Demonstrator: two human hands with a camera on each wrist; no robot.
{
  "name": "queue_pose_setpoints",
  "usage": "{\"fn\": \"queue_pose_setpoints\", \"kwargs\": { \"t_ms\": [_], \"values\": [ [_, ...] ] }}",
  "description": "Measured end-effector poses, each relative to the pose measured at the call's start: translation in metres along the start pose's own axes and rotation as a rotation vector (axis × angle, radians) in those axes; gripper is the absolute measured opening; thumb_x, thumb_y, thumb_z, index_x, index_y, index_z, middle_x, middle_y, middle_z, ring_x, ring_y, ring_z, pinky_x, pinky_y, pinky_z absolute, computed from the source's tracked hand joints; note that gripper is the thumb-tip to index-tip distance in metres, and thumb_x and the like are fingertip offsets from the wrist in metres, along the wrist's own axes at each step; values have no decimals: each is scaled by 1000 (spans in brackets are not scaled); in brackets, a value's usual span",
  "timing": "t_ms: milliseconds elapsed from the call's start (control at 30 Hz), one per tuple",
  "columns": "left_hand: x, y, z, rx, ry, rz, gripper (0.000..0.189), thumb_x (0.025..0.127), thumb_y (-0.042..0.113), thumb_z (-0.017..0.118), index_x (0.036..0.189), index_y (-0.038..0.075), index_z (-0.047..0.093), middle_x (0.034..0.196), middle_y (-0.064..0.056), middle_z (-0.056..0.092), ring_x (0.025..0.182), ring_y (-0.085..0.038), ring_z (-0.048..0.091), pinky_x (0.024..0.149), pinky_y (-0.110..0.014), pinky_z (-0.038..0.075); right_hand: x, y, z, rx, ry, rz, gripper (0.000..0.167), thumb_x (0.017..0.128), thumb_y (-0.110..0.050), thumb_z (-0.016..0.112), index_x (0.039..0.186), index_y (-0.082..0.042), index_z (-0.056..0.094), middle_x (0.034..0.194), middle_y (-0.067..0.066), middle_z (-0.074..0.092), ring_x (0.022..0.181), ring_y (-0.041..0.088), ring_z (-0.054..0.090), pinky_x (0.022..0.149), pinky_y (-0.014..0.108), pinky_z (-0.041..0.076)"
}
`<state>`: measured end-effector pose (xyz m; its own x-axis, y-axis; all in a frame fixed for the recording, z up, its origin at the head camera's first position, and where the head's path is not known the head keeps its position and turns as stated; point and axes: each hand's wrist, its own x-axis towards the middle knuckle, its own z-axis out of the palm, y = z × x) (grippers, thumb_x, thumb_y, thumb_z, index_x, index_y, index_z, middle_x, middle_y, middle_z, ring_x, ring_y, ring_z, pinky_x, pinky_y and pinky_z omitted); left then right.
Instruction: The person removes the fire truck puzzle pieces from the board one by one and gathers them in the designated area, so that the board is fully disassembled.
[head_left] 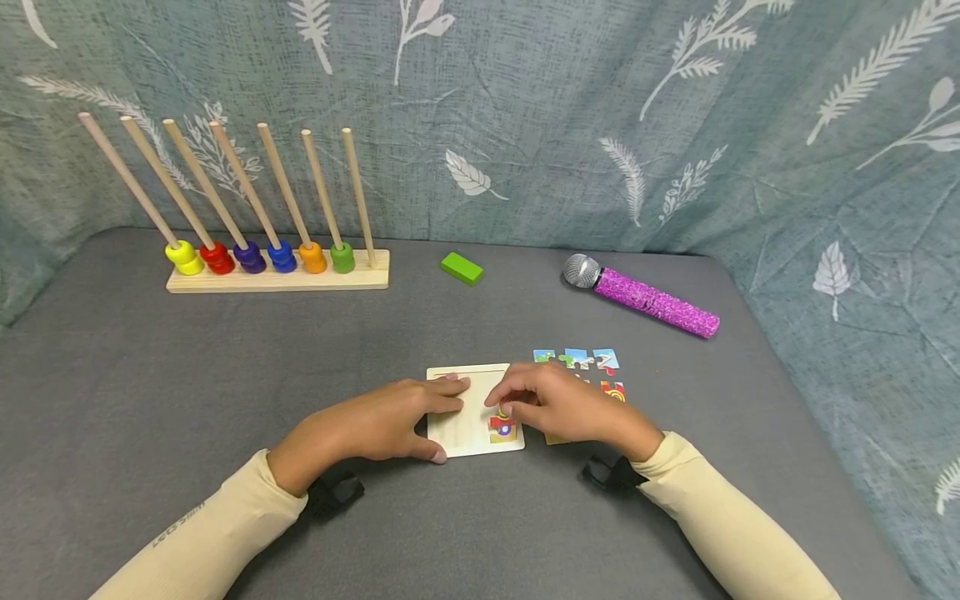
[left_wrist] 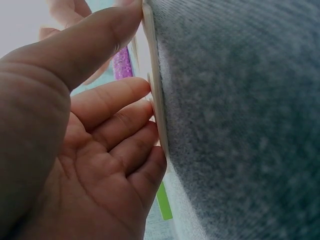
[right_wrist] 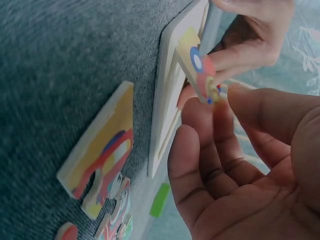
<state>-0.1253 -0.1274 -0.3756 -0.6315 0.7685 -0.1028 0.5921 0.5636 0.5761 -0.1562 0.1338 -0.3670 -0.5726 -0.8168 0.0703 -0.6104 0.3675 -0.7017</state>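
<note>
A square wooden puzzle tray with a raised rim lies flat on the table. My left hand rests on its left side, fingers stretched over the board and thumb at the near corner. In the left wrist view the fingertips meet the tray's edge. Over the tray's right part, my right hand pinches a puzzle piece printed in yellow, red and blue. The right wrist view shows this piece tilted, its far end down inside the rim and its near end at the thumb and fingertips.
Loose puzzle pieces lie right of the tray, partly hidden by my right hand. Farther back are a green block, a pink glittery microphone and a wooden peg stand with coloured rings. A leaf-patterned cloth hangs behind.
</note>
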Motion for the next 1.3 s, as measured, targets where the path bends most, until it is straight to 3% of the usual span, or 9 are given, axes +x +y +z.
{"fn": "queue_pose_setpoints", "kwargs": {
  "t_ms": [133, 233, 367, 467, 633, 833, 1033, 1300],
  "values": [
    [0, 0, 0, -3, 2, -4, 61, 82, 19, 80, 133, -5, 56, 151, -17, 37, 139, -32, 32, 107, -47, 35, 1, -1, 2, 17, -3, 25, 16, 88, -1, 68, 103, -6, 72, 84, -7, 57, 69, 6, 53, 63, 23, 47],
    [0, 1, 0, -3, 3, -1, 61, 82, 20, 80, 133, -5, 56, 151, -17, 37, 139, -32, 33, 106, -47, 35, 1, -2, 3, 103, -52, 66, 18, 88, -2, 69, 106, -4, 68, 78, -7, 52, 66, 5, 51, 60, 22, 45],
    [0, 0, 1, -10, 8, 8, 60, 82, 19, 80, 132, -5, 57, 150, -17, 38, 139, -31, 33, 106, -46, 35, 0, -3, 5, 172, -110, 97, 10, 91, -4, 67, 100, -5, 68, 74, -8, 52, 62, 4, 48, 58, 21, 43],
    [1, 0, 1, -16, 9, 7, 60, 82, 18, 80, 132, -5, 57, 150, -17, 38, 139, -31, 33, 106, -46, 35, -2, -2, 5, 151, -121, 82, 6, 91, -5, 67, 94, -8, 71, 78, -8, 57, 64, 4, 52, 60, 22, 46],
    [0, 0, 2, -16, 4, -3, 60, 82, 19, 80, 132, -5, 57, 151, -16, 38, 139, -31, 33, 106, -46, 35, -3, -2, 4, 162, -150, 93, 12, 90, 0, 65, 97, -8, 71, 78, -6, 62, 66, 5, 55, 61, 23, 48],
    [0, 0, 2, -17, 7, -4, 59, 82, 18, 80, 132, -5, 57, 150, -17, 38, 139, -31, 33, 107, -46, 35, -8, -2, 2, 175, -98, 134, 18, 90, 4, 61, 98, -8, 72, 75, -5, 61, 54, 6, 49, 49, 23, 43],
    [1, 0, 2, -11, 10, 5, 58, 82, 19, 80, 131, -5, 58, 150, -18, 39, 139, -32, 34, 106, -46, 35, -16, 3, -3, 161, -65, 135, 17, 90, 2, 62, 102, -5, 73, 79, -5, 63, 61, 5, 51, 54, 22, 44],
    [0, 1, 0, -5, 2, -2, 59, 82, 18, 79, 132, -5, 57, 151, -17, 37, 140, -32, 32, 106, -47, 35, -27, 9, -12, 188, -45, 186, 20, 92, 4, 59, 106, -3, 71, 68, -3, 56, 54, 8, 48, 49, 22, 40]
  ]
}}
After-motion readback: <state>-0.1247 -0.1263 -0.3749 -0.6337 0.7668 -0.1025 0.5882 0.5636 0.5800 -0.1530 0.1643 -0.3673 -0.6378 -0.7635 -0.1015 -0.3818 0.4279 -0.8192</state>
